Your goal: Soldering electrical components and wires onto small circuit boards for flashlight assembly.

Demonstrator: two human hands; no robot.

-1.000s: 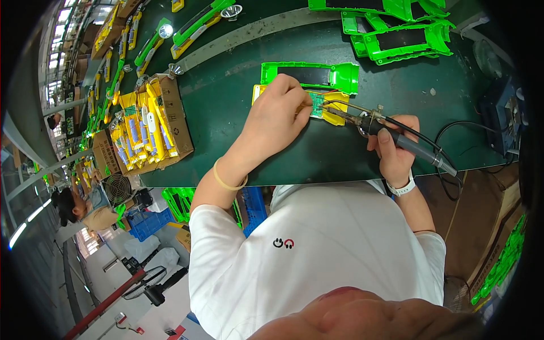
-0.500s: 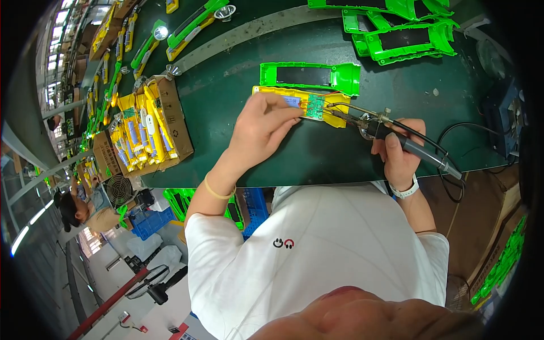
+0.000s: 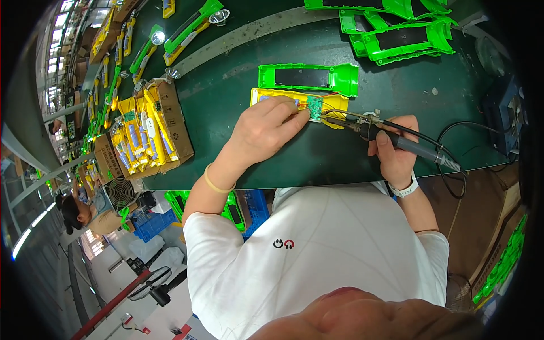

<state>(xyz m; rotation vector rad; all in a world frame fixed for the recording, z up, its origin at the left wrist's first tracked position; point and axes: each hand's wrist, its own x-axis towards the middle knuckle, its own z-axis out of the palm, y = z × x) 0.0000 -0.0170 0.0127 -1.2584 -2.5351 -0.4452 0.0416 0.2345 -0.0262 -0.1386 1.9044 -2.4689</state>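
Observation:
A yellow flashlight housing half [image 3: 340, 103] lies on the bench, with a small green circuit board [image 3: 314, 106] and thin wires inside it. My left hand [image 3: 266, 129] rests over its left part, fingers pinched beside the board; what they grip is hidden, and they cover most of a purple battery. In my right hand [image 3: 396, 153] is a black soldering iron [image 3: 405, 143] with a metal feed tube clamped along it. Its tip points left at the board's right edge; exact contact is too small to tell. A green housing half [image 3: 343, 79] with a dark panel lies just behind.
At left stands a cardboard box [image 3: 182, 127] of yellow housings with batteries. Green shells [image 3: 396, 39] are stacked at the far right. A dark blue soldering station [image 3: 503, 116] with looping cables stands right. Another person [image 3: 90, 212] sits at far left.
My left hand's fingers have shifted right toward the board and cover more of the battery. The soldering iron has moved slightly left along with my right hand.

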